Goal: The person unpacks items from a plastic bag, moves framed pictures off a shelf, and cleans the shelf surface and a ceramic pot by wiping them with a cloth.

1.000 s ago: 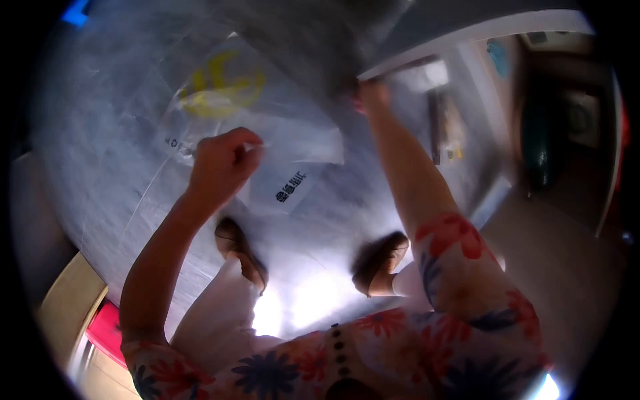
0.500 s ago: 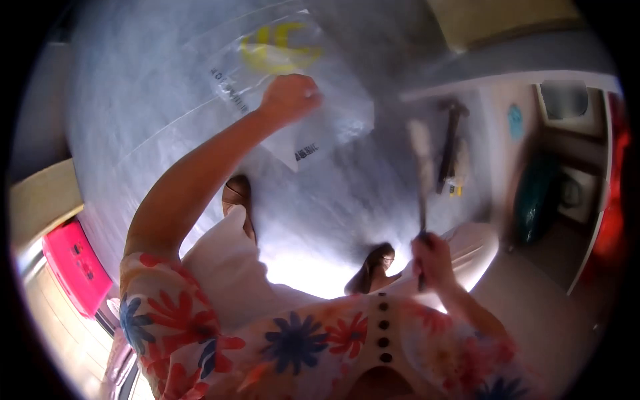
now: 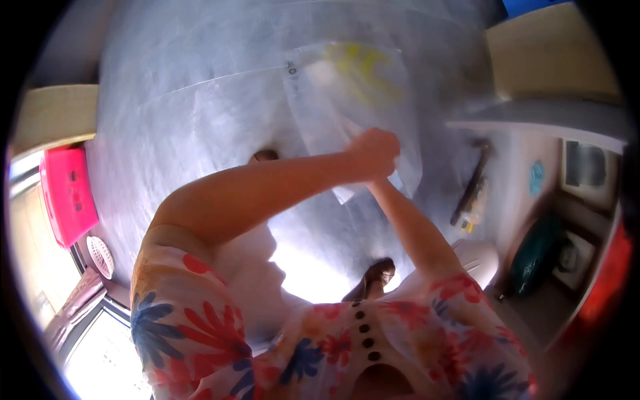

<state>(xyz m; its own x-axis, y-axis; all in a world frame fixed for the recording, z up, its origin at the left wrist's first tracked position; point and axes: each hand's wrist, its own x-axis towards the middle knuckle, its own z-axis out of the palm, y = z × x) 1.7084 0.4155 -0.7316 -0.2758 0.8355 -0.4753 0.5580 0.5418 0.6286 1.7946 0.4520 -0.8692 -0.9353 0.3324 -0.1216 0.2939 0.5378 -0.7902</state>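
Note:
My left hand (image 3: pixel 375 153) is closed in a fist over a clear plastic bag (image 3: pixel 400 113) with blurred yellow print, which lies on the grey floor. What the fist holds, if anything, is hidden. My right forearm (image 3: pixel 417 227) reaches up to the same spot. There the right hand is mostly covered by the left one, so its fingers and anything in them cannot be made out. To the right, a hammer (image 3: pixel 471 185) rests on the floor beside a pale, yellow-tipped item (image 3: pixel 476 208) of unclear kind.
A pink case (image 3: pixel 69 197) and a white perforated basket (image 3: pixel 100 257) stand at the left. On the right, a white-edged shelf unit (image 3: pixel 547 127) holds a dark green rounded object (image 3: pixel 535 257). My shoe (image 3: pixel 373 279) is on the floor below the hands.
My right hand has risen from near my knee to meet the left hand, which has moved right and down. The thin pale-ended tool in the right hand no longer shows. The view has shifted.

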